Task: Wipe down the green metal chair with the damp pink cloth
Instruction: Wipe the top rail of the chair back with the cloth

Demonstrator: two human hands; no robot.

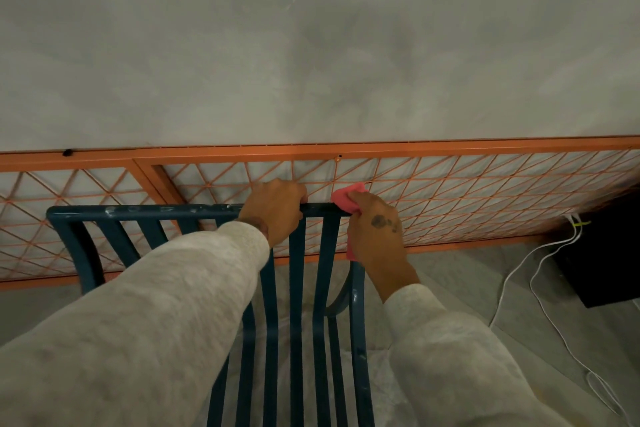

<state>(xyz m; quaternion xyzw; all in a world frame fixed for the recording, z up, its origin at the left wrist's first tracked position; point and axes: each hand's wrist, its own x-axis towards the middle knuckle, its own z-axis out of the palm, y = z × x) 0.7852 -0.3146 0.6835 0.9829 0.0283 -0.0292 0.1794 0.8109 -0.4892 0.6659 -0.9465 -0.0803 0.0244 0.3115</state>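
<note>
Right now, left hand [277, 206] grips chair [138, 211] top rail w/ curled fingers; right hand [375, 232] pinches pink cloth [346, 196] at rail's right corner.

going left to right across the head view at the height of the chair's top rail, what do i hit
bare left stretch of the top rail → left hand → pink cloth → right hand → white cables → black box
</note>
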